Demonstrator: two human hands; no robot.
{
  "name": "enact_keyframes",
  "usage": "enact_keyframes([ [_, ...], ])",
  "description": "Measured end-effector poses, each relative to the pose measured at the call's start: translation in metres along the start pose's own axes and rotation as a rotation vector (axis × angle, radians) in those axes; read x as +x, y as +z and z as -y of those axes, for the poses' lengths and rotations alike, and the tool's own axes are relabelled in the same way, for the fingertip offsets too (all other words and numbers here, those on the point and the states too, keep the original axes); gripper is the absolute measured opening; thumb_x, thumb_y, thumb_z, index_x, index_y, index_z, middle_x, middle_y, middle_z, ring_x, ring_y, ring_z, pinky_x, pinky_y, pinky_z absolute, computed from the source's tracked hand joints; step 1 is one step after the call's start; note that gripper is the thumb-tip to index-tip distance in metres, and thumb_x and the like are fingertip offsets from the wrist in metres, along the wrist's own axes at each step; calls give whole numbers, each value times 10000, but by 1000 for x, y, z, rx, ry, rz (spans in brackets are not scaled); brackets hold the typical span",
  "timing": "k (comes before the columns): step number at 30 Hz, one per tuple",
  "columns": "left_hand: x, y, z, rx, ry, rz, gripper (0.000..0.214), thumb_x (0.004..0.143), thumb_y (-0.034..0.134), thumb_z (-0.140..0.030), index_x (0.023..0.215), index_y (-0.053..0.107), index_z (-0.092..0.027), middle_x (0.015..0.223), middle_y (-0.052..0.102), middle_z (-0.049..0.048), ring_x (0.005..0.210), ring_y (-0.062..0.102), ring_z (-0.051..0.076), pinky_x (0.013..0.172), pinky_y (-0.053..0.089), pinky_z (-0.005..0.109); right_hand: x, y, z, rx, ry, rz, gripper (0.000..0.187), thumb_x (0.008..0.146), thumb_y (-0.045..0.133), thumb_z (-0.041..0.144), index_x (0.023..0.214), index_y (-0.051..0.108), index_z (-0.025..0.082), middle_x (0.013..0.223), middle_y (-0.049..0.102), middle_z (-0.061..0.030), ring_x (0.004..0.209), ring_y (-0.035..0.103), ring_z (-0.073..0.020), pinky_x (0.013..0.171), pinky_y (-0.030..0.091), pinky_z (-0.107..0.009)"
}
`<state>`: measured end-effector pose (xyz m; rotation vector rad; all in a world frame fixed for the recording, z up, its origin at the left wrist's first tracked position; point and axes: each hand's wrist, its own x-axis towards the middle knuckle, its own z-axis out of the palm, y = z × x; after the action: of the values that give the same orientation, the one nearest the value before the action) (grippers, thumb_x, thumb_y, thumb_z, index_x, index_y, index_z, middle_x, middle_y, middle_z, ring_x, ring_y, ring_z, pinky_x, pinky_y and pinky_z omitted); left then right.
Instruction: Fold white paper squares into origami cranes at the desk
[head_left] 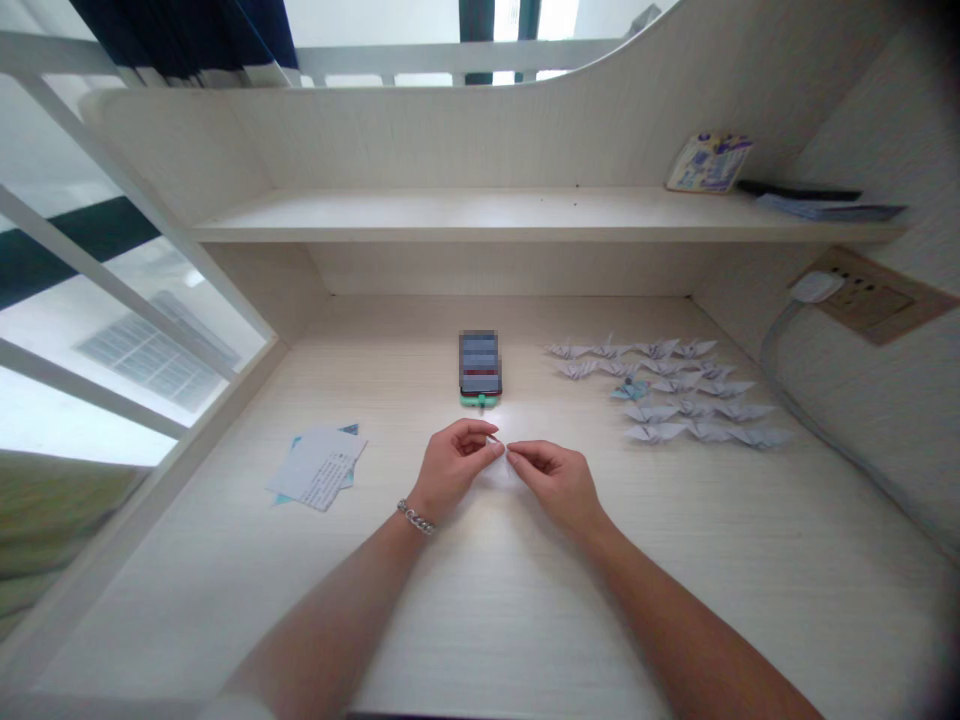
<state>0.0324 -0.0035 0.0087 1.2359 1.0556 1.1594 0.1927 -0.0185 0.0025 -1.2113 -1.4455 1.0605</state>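
Note:
Near the middle of the desk, my left hand [459, 462] and my right hand [553, 478] pinch a small piece of folded white paper [498, 470] between thumbs and fingertips. Most of the paper is covered by my fingers, so its exact shape cannot be made out. A chain bracelet [415, 516] circles my left wrist. Several folded paper cranes [675, 383] stand in rows to the right of my hands, mostly white, one of them blue. Left of my hands lies a small stack of paper squares [319, 465], the top one printed with text.
A phone [480, 362] with a green plug at its lower end lies just beyond my hands. Above the desk runs a shelf [450, 210] holding a colourful packet [709, 163] and flat dark items. A charger [817, 288] and its cable occupy the right wall.

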Motion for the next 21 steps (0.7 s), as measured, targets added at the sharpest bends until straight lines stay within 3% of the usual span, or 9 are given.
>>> enact_keyframes([
  [11, 0, -3, -1, 9, -32, 74, 261, 664, 685, -228, 887, 601, -120, 704, 625, 33, 644, 570, 106, 598, 437, 205, 6, 1, -4, 155, 138, 104, 219, 670, 662, 329, 778, 686, 141, 696, 686, -61, 603, 601, -159, 551, 461, -258],
  [21, 4, -5, 3, -101, -105, 62, 233, 730, 604, -228, 940, 590, -127, 762, 653, 57, 637, 579, 114, 574, 442, 216, 7, 4, -10, 246, 217, 75, 208, 636, 682, 301, 752, 689, 129, 679, 684, -68, 579, 596, -157, 537, 460, -261],
])
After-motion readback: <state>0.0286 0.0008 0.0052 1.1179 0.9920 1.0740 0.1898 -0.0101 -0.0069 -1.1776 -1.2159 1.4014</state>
